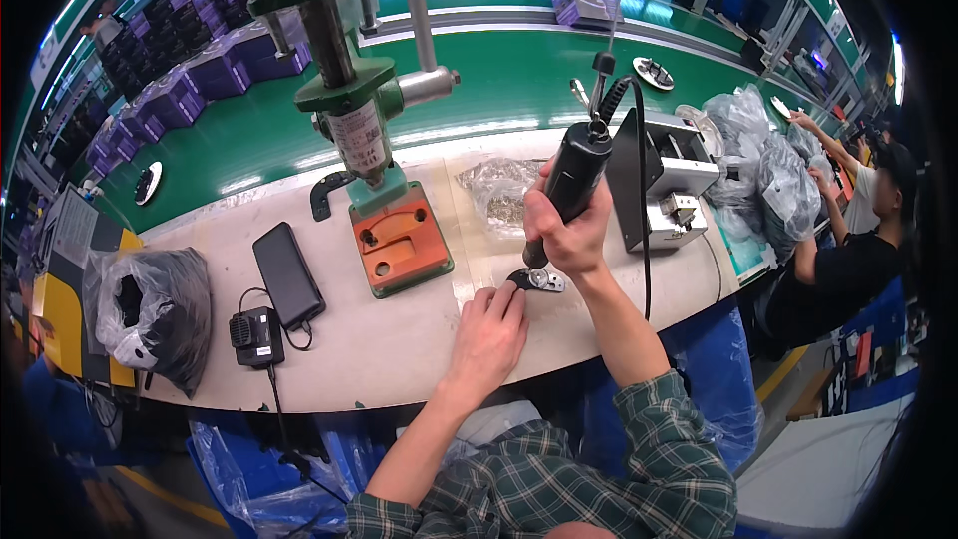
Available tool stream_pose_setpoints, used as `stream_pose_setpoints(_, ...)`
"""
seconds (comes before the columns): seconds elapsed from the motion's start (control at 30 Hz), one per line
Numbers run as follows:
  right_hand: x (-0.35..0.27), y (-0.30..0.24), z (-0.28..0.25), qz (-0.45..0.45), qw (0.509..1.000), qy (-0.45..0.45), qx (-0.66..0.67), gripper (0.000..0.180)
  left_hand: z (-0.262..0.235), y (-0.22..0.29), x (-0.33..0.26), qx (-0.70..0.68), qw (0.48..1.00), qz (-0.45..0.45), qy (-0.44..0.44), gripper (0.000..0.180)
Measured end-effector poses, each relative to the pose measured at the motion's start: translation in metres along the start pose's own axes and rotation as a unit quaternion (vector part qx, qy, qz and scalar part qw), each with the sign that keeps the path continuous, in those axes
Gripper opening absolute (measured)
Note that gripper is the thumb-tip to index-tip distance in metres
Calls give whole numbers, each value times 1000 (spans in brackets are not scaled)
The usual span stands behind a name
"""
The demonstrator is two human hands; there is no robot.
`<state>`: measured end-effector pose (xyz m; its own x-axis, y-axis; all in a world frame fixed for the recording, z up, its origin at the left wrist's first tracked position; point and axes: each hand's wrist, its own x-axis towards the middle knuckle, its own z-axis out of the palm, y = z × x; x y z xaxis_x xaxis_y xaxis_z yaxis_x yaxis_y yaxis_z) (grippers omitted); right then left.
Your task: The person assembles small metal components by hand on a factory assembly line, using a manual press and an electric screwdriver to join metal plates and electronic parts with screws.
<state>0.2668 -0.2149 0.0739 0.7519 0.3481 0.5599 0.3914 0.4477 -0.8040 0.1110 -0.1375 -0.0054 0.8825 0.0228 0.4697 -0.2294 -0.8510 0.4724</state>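
One small metal part (pixel 539 280) just beyond left hand (pixel 489 324) fingers (pixel 511 296), under black power screwdriver (pixel 574 175).

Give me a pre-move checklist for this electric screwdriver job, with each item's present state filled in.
1. Right hand wraps the black electric screwdriver firmly: ok.
2. Driver tip sits on the small metal part: ok, though the exact seating in a screw cannot be told.
3. Left hand steadies the part, fingertips touching its edge: ok.
4. Fingers apart from the tip: not ok, they lie right beside it.
5. Driver cable hangs free of the grey box: cannot tell.
6. Green press stands apart from both hands: ok.
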Motion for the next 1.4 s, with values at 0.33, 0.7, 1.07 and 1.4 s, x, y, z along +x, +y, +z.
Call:
stream_pose_setpoints(0.33,-26,14,-13,-61,998,-28,10,29,3,-3,4,-38,999,-25,-1,43)
stream_pose_setpoints(0.7,-27,22,-18,-54,994,-59,70,38,0,-5,4,-32,999,-3,-10,39)
stream_pose_setpoints(1.07,-11,4,-25,40,991,-89,96,67,0,-3,2,-26,1000,16,0,38)
stream_pose_setpoints(1.4,-19,8,-28,15,984,-131,122,29,1,-5,0,-35,999,4,-19,39)
